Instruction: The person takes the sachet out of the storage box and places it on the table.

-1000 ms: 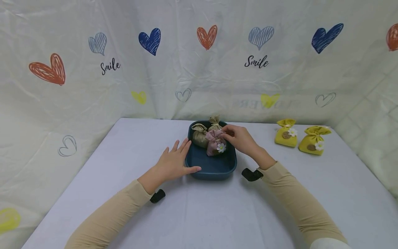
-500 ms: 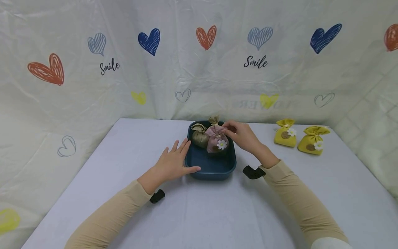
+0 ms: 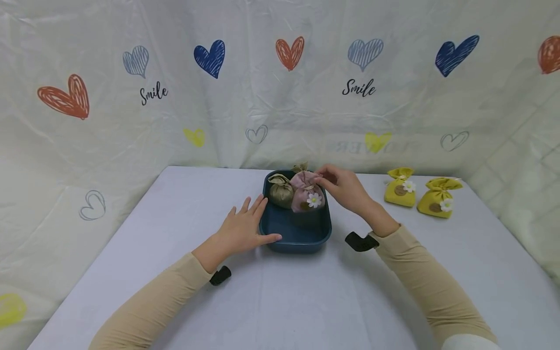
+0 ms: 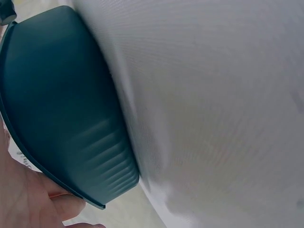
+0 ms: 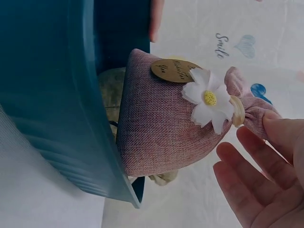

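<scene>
My right hand (image 3: 345, 190) pinches the gathered top of a pink cloth pouch (image 5: 166, 114) between thumb and forefinger. The pouch carries a white daisy (image 5: 207, 98) and an oval brown tag (image 5: 173, 70), and it hangs at the rim of a dark blue-green bin (image 3: 297, 247), upright over its right rear part. Inside the bin, a brown-green pouch (image 3: 281, 194) sits at the left; another olive pouch (image 3: 299, 167) shows only its top behind the pink one. My left hand (image 3: 240, 228) lies with fingers spread along the bin's left rim, thumb over the front left corner.
Two yellow pouches (image 3: 400, 188) with daisies and brown tags stand at the table's back right. A white cloth covers the table (image 3: 297, 301). Behind it hangs a pale curtain (image 3: 245, 97) printed with hearts.
My right hand has lifted the pink pouch slightly and shifted it a little to the right. The left hand stays in place on the bin.
</scene>
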The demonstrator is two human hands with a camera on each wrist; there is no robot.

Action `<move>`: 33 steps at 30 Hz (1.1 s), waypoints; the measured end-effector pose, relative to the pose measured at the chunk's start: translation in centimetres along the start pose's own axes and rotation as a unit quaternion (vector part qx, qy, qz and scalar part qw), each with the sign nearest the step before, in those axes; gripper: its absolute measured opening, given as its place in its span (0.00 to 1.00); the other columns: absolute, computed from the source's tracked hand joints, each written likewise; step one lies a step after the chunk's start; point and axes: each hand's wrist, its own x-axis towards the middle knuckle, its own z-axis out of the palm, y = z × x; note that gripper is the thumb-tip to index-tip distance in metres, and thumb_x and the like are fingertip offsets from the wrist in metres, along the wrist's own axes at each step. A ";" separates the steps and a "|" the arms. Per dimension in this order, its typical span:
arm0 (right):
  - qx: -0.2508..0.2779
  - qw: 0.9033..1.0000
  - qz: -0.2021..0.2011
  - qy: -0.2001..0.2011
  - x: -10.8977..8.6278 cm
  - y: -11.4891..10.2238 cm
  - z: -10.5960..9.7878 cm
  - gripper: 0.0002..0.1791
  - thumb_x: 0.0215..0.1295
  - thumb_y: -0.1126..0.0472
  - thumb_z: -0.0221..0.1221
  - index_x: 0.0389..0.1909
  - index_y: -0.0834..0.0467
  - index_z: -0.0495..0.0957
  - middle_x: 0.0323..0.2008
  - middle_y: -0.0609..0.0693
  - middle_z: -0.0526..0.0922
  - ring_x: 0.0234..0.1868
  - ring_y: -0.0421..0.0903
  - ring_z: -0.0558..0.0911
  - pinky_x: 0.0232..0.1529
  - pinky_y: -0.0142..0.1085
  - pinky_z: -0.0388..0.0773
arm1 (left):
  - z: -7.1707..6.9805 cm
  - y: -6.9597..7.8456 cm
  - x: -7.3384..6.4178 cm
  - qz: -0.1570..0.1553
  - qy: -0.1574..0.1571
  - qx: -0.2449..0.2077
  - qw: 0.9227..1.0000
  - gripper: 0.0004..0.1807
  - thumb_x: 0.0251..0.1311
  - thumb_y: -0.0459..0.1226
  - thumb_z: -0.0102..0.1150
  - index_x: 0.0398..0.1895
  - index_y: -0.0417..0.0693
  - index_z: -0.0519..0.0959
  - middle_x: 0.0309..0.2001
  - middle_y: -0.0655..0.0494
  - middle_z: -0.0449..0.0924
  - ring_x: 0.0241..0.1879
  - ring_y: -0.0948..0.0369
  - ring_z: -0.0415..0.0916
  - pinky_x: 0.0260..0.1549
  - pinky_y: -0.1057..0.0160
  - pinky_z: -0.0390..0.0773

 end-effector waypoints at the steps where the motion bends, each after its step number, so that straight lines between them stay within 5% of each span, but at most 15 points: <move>1: 0.002 1.000 0.000 0.002 0.0 0.0 -0.1 0.09 0.75 0.64 0.60 0.50 0.65 0.81 0.44 0.60 0.86 0.47 0.58 0.85 0.49 0.53 0.81 | 0.0 0.0 0.0 0.000 0.000 0.000 1.000 0.61 0.60 0.75 0.51 0.84 0.47 0.45 0.83 0.51 0.41 0.80 0.42 0.41 0.71 0.33 0.50; 33: 0.057 0.998 0.023 0.021 -1.6 0.2 -2.1 0.09 0.76 0.65 0.57 0.51 0.67 0.79 0.44 0.61 0.84 0.46 0.58 0.87 0.45 0.43 0.85 | 0.2 -0.2 0.3 0.004 0.004 -0.001 1.000 0.61 0.60 0.75 0.50 0.84 0.47 0.45 0.83 0.51 0.41 0.80 0.42 0.41 0.70 0.33 0.51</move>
